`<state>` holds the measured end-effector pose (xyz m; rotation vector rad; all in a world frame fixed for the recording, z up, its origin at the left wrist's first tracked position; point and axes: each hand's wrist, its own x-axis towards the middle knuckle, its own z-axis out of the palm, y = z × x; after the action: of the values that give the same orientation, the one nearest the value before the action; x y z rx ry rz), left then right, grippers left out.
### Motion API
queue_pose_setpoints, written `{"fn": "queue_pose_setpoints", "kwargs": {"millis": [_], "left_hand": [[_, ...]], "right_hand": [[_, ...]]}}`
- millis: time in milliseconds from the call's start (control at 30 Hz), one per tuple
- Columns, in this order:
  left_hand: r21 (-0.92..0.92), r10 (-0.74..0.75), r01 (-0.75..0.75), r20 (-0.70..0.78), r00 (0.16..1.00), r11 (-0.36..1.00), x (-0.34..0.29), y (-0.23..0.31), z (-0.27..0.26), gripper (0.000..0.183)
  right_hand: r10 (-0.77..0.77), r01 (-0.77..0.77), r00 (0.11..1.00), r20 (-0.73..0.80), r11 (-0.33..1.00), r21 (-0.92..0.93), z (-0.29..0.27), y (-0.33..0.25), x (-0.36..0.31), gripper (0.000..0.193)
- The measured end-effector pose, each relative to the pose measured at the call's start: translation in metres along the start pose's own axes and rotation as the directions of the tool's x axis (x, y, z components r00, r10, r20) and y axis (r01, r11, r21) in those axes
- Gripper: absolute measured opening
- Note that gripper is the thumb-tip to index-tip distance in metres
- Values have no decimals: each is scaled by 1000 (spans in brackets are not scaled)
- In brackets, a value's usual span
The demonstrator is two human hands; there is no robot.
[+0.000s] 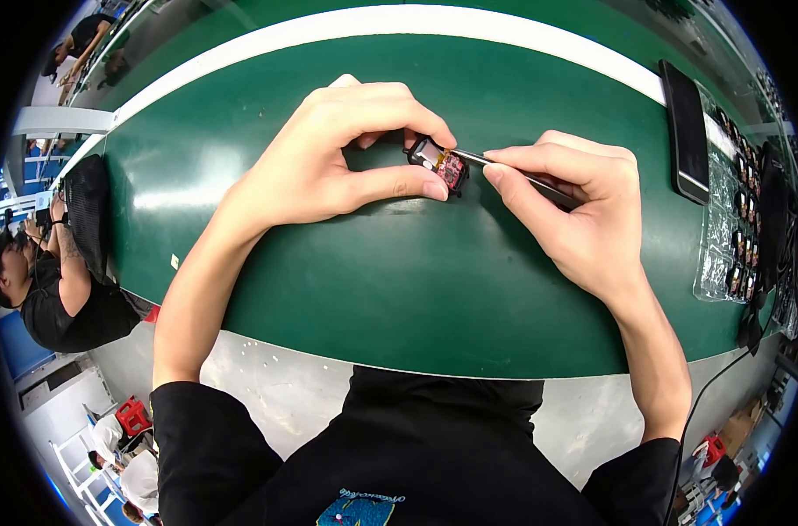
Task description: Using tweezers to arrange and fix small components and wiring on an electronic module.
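Between the thumb and fingers of my left hand is a small black electronic device, its inside exposed. A red circuit board, a silvery block and a bit of orange-yellow film show in it. My right hand pinches a thin dark metal tool like tweezers, whose tip meets the device's upper right edge. The tool's far end is hidden by my palm. Both hands are just above the green tabletop.
At the right lies a black phone-like slab, next to a clear plastic tray with several small devices. A black cable hangs off the right edge. At the left, a co-worker sits near a black mesh chair back.
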<state>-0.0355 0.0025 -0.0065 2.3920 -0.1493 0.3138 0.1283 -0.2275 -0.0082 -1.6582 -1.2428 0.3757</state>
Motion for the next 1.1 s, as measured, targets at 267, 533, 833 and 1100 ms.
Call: {"fn": "queue_pose_setpoints", "kwargs": {"millis": [267, 533, 833, 1100], "left_hand": [[-9, -23, 23, -9, 1000, 1000, 1, 3, 2, 43], [-18, -93, 92, -31, 995, 996, 2, 7, 4, 42], [43, -43, 44, -24, 999, 998, -1, 3, 6, 53], [-90, -98, 99, 13, 995, 991, -4, 7, -1, 78]], "right_hand": [[-58, 59, 998, 28, 998, -26, -3, 3, 0, 11], [-33, 33, 999, -8, 999, -15, -7, 3, -3, 10], [42, -37, 995, -87, 998, 58, -2, 1, -1, 15], [-54, 71, 995, 85, 974, -213, 1, -11, -2, 47]]}}
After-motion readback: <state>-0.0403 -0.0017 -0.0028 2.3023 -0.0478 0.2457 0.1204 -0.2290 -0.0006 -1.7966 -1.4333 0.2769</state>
